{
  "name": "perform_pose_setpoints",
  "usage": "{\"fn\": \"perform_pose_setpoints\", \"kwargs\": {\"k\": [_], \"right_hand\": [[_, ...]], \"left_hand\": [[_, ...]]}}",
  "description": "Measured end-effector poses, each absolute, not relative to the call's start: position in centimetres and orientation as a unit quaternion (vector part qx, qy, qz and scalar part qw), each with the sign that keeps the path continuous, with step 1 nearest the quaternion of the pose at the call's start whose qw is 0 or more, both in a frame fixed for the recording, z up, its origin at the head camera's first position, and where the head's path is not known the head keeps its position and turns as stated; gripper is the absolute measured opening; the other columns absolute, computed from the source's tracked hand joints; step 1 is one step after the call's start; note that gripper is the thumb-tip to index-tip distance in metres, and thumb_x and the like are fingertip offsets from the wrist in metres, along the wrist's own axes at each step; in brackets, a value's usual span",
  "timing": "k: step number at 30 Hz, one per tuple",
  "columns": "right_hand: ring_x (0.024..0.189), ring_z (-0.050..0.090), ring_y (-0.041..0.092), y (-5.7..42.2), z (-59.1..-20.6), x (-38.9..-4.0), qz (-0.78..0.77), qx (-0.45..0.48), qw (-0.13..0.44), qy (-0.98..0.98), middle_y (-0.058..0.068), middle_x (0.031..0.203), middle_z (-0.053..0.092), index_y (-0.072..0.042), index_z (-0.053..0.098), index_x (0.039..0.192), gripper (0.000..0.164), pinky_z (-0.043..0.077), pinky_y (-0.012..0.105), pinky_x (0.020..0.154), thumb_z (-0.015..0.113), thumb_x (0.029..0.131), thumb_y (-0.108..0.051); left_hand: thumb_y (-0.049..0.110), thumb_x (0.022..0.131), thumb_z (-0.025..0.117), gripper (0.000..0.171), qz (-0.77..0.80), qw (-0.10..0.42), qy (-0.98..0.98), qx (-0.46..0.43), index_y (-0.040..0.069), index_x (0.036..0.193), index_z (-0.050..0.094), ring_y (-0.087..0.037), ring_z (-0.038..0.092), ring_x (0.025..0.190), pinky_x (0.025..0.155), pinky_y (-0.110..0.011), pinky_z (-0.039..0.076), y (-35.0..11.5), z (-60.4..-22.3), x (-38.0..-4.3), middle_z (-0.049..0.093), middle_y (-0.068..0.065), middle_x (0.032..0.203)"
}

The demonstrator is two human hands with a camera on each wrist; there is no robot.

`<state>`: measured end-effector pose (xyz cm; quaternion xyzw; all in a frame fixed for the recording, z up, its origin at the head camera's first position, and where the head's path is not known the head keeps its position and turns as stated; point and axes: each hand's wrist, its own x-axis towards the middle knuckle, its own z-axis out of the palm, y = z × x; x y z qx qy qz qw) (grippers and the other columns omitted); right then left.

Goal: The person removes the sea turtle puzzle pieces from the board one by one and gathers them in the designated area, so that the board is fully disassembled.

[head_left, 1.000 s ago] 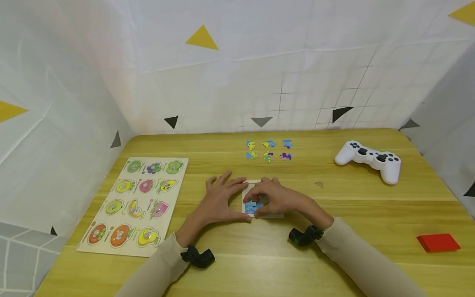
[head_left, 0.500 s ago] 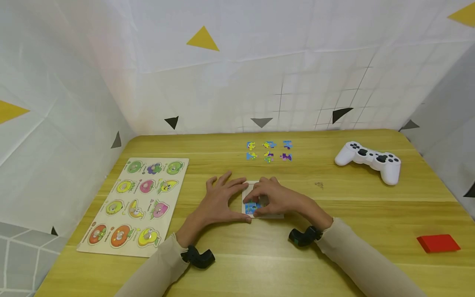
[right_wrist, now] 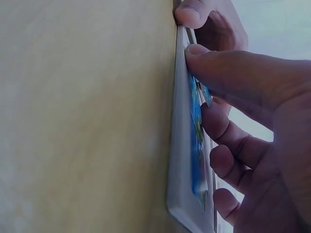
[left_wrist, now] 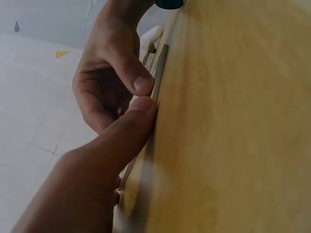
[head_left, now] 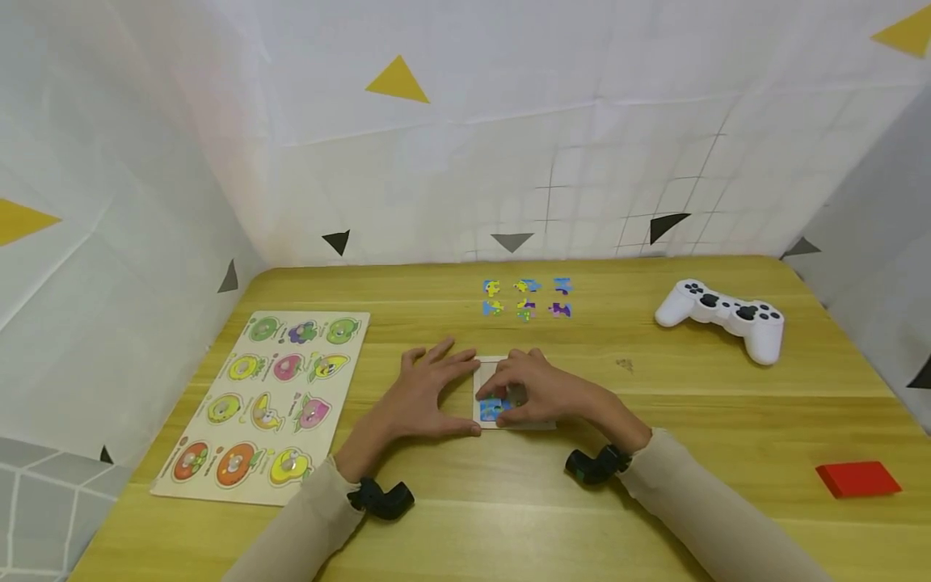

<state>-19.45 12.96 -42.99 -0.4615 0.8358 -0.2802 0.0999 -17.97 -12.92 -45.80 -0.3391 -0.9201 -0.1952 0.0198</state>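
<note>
A small pale puzzle tray (head_left: 487, 369) lies on the table, with blue picture pieces (head_left: 490, 411) in its lower left part. The right hand (head_left: 541, 390) is over it, thumb and forefinger bent together; in the right wrist view a puzzle piece (right_wrist: 207, 96) stands tilted between them, slightly raised from the tray. My left hand (head_left: 422, 396) lies at the tray's left side with fingers spread. Its thumb (left_wrist: 141, 108) touches the tray's near edge in the left wrist view, while the forefinger reaches the far left corner. The right palm hides much of the tray.
Behind the tray, several loose puzzle pieces (head_left: 526, 309) are laid out in two rows. A wooden fruit puzzle board (head_left: 330, 398) is at left. To the right are a white game controller (head_left: 720, 311) and a red block (head_left: 860, 478). Fabric walls border the table (head_left: 465, 525).
The left hand has shifted slightly left, its thumb and forefinger drawing back toward the tray's corners. The right hand keeps nearly the same place over the tray.
</note>
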Motion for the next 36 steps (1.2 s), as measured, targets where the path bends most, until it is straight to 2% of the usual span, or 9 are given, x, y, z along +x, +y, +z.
{"fn": "perform_pose_setpoints", "kwargs": {"k": [10, 17, 22, 24, 29, 36], "right_hand": [[0.089, 0.048, 0.014, 12.8, -42.9, -19.6, -0.28, -0.463, 0.099, 0.835, -0.009, 0.092, 0.069, -0.022, 0.077, 0.117, 0.034, 0.027, 0.035, 0.081, 0.084, 0.084, -0.031], [0.092, 0.05, 0.014, 13.0, -43.1, -19.7, -0.292, -0.455, 0.102, 0.835, -0.009, 0.094, 0.068, -0.023, 0.076, 0.119, 0.034, 0.029, 0.036, 0.085, 0.082, 0.086, -0.03], [0.099, 0.055, 0.016, 13.8, -42.5, -20.2, -0.317, -0.43, 0.107, 0.839, -0.009, 0.097, 0.068, -0.023, 0.076, 0.121, 0.034, 0.032, 0.041, 0.091, 0.08, 0.088, -0.027], [0.1, 0.057, 0.016, 14.2, -42.4, -20.6, -0.328, -0.416, 0.11, 0.841, -0.01, 0.099, 0.068, -0.022, 0.075, 0.122, 0.034, 0.037, 0.041, 0.092, 0.079, 0.089, -0.026], [0.095, 0.06, 0.019, 15.1, -42.3, -22.3, -0.346, -0.398, 0.092, 0.845, -0.005, 0.1, 0.07, -0.014, 0.074, 0.125, 0.036, 0.049, 0.037, 0.083, 0.078, 0.09, -0.02], [0.089, 0.059, 0.021, 15.7, -42.6, -24.8, -0.322, -0.396, 0.043, 0.859, -0.002, 0.095, 0.072, -0.01, 0.075, 0.121, 0.036, 0.046, 0.035, 0.078, 0.081, 0.087, -0.017]], "left_hand": [[0.079, 0.075, 0.067, 0.092, -0.156, 0.043, -0.928, -0.336, 0.031, 0.151, 0.05, -0.038, 0.021, 0.157, 0.114, -0.069, 0.016, -13.3, -46.1, -18.1, 0.042, 0.004, 0.163], [0.082, 0.075, 0.065, 0.092, -0.16, 0.036, -0.929, -0.331, 0.035, 0.152, 0.047, -0.039, 0.02, 0.157, 0.113, -0.069, 0.016, -13.4, -46.2, -18.2, 0.038, 0.005, 0.165], [0.082, 0.074, 0.066, 0.093, -0.154, 0.036, -0.932, -0.326, 0.037, 0.152, 0.047, -0.044, 0.02, 0.156, 0.112, -0.069, 0.016, -13.3, -46.2, -18.2, 0.036, 0.003, 0.166], [0.083, 0.073, 0.066, 0.092, -0.151, 0.037, -0.933, -0.323, 0.038, 0.152, 0.047, -0.045, 0.021, 0.155, 0.111, -0.07, 0.017, -13.2, -46.2, -18.1, 0.035, 0.002, 0.166], [0.082, 0.073, 0.067, 0.091, -0.15, 0.043, -0.934, -0.321, 0.039, 0.151, 0.048, -0.047, 0.022, 0.154, 0.111, -0.07, 0.018, -13.2, -46.3, -18.1, 0.036, -0.001, 0.166], [0.082, 0.071, 0.067, 0.091, -0.156, 0.04, -0.934, -0.318, 0.04, 0.15, 0.05, -0.046, 0.022, 0.154, 0.11, -0.07, 0.018, -13.2, -46.4, -18.2, 0.035, -0.003, 0.166]]}}
